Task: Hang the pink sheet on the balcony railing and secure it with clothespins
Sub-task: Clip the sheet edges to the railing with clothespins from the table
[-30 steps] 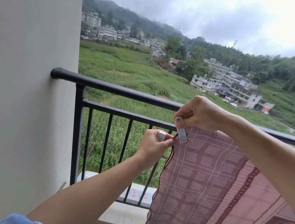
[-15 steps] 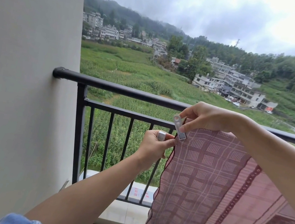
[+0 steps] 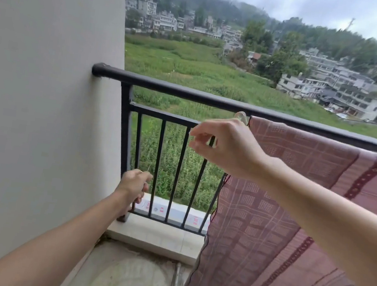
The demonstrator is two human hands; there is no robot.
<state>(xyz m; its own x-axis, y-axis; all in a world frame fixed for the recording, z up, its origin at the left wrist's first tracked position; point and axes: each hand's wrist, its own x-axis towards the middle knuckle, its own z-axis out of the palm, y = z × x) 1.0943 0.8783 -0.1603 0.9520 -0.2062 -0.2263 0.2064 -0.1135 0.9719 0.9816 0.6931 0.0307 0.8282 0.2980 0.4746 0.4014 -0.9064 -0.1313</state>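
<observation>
A: From the head view, where's the pink sheet (image 3: pixel 279 228)?
B: Draped over the top bar of the balcony railing (image 3: pixel 178 90), with a pale clothespin (image 3: pixel 241 117) at its upper left corner
A: And the hands?
B: The right hand (image 3: pixel 226 145) is just beside that pin, fingers loosely curled, holding nothing. The left hand (image 3: pixel 134 186) is low by the post, curled; round what, I cannot tell
A: How will it handle?
B: Thin, limp and light, I'd judge; pinch the hem at the rail
</observation>
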